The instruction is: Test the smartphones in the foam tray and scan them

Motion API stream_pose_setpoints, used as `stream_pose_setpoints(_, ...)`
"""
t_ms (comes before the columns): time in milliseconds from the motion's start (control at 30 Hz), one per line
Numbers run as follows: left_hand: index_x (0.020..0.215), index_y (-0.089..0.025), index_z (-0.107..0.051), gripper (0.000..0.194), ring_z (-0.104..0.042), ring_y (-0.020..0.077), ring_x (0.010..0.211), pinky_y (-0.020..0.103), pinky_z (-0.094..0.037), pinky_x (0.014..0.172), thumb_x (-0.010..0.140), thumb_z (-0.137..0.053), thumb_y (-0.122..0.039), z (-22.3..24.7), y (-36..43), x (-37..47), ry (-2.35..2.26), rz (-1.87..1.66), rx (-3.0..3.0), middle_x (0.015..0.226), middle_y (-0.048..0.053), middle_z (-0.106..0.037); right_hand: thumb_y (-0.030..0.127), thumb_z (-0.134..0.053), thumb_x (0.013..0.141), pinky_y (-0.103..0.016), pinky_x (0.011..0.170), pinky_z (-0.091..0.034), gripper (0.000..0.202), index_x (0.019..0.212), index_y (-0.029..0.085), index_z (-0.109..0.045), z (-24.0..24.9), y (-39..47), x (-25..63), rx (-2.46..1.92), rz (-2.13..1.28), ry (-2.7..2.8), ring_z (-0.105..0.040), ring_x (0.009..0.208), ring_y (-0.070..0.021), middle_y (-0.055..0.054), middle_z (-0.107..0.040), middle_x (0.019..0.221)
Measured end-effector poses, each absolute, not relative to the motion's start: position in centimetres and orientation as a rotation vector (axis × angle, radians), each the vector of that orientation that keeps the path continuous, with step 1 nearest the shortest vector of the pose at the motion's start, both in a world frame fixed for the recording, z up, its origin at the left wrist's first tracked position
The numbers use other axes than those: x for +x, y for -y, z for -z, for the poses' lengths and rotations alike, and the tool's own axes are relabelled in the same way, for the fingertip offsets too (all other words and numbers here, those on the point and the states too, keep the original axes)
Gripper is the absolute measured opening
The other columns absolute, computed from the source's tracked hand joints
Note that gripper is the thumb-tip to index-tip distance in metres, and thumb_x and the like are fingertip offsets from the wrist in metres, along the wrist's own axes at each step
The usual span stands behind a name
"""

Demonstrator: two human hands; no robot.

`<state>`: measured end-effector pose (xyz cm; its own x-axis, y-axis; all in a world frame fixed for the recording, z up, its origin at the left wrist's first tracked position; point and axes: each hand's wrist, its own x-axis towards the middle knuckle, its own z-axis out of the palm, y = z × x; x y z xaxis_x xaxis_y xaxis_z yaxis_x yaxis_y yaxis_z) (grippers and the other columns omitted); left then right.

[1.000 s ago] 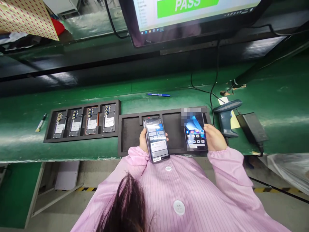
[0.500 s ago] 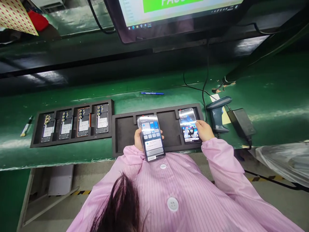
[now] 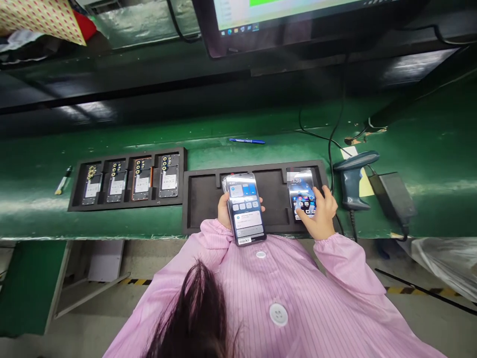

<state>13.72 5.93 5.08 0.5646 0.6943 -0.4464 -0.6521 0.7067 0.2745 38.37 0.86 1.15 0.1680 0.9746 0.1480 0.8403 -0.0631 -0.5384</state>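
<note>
My left hand (image 3: 224, 211) is wrapped round a lit phone (image 3: 246, 211), with fingertips showing at its right edge; edges at its upper left suggest more than one phone in the grip. This phone is over the black foam tray (image 3: 274, 199) and past its near edge. A second lit phone (image 3: 302, 191) lies in the tray's right compartment. Over the lower right of that phone is my right hand (image 3: 322, 214), its thumb and fingers spread, holding nothing. Whether the thumb touches the screen is unclear.
Left of this tray, another foam tray (image 3: 127, 203) holds several opened phones. A blue pen (image 3: 246, 141) lies behind. On the right are a barcode scanner (image 3: 352, 179) and a black power adapter (image 3: 393, 199). A monitor (image 3: 238, 42) stands at the back, and a marker (image 3: 63, 180) lies far left.
My right hand has opened from its hold at the right phone's edge, with the thumb now over the lower screen. My left hand still holds its phone. The camera view has shifted.
</note>
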Motion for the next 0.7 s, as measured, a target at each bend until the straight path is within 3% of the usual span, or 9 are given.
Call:
stream_pose_setpoints(133, 0.114, -0.01, -0.055, 0.068, -0.065, 0.0308, 0.083, 0.042, -0.048, 0.072, 0.066, -0.053, -0.058, -5.0, -5.9, 13.9, -0.519, -0.827, 0.065, 0.097, 0.015, -0.067, 0.024, -0.046, 0.083, -0.056, 0.102, -0.025, 0.03, 0.111, 0.027, -0.057, -5.3, -0.8, 35.6, -1.419, -0.556, 1.949, -0.027, 0.13, -0.0319, -0.007, -0.029, 0.143)
stream_pose_setpoints(233, 0.116, -0.011, -0.055, 0.068, -0.065, 0.0303, 0.085, 0.042, -0.048, 0.074, 0.068, -0.051, -0.059, -5.0, -6.1, 14.0, -0.496, -0.864, 0.078, 0.099, 0.015, -0.067, 0.017, -0.046, 0.079, -0.058, 0.104, -0.022, 0.028, 0.096, 0.026, -0.067, -7.4, -0.7, 33.6, -1.068, -0.725, 2.102, -0.019, 0.134, -0.0334, 0.001, -0.021, 0.149)
stream_pose_setpoints(367, 0.116, -0.01, -0.055, 0.067, -0.063, 0.0321, 0.092, 0.043, -0.046, 0.081, 0.071, -0.047, -0.059, -5.2, -6.4, 14.2, -0.505, -0.921, 0.116, 0.101, 0.016, -0.067, 0.012, -0.046, 0.074, -0.06, 0.104, -0.02, 0.033, 0.088, 0.028, -0.072, -7.7, -0.8, 32.2, -0.953, -0.827, 2.179, -0.012, 0.135, -0.035, 0.008, -0.015, 0.151)
stream_pose_setpoints(500, 0.115, -0.01, -0.056, 0.07, -0.06, 0.035, 0.101, 0.046, -0.044, 0.085, 0.066, -0.051, -0.06, -5.2, -6.4, 14.4, -0.454, -0.909, 0.139, 0.107, 0.017, -0.065, 0.013, -0.042, 0.078, -0.062, 0.104, -0.017, 0.039, 0.104, 0.028, -0.067, -7.4, -1.4, 31.8, -1.049, -0.744, 2.151, -0.013, 0.135, -0.0342, 0.005, -0.016, 0.151)
stream_pose_setpoints(600, 0.117, -0.011, -0.055, 0.076, -0.059, 0.0367, 0.102, 0.047, -0.045, 0.084, 0.061, -0.053, -0.062, -4.8, -6.2, 14.5, -0.415, -0.882, 0.13, 0.112, 0.017, -0.063, 0.019, -0.04, 0.082, -0.061, 0.104, -0.021, 0.047, 0.128, 0.026, -0.049, -7.6, -1.7, 31.8, -1.109, -0.686, 2.099, -0.014, 0.135, -0.0336, -0.002, -0.016, 0.151)
stream_pose_setpoints(700, 0.119, -0.012, -0.054, 0.08, -0.06, 0.0372, 0.101, 0.047, -0.045, 0.082, 0.058, -0.056, -0.063, -4.4, -6.0, 14.6, -0.433, -0.881, 0.117, 0.113, 0.017, -0.063, 0.023, -0.04, 0.084, -0.06, 0.104, -0.022, 0.046, 0.129, 0.026, -0.046, -7.8, -1.7, 31.9, -1.09, -0.689, 2.071, -0.017, 0.135, -0.033, -0.004, -0.019, 0.15)
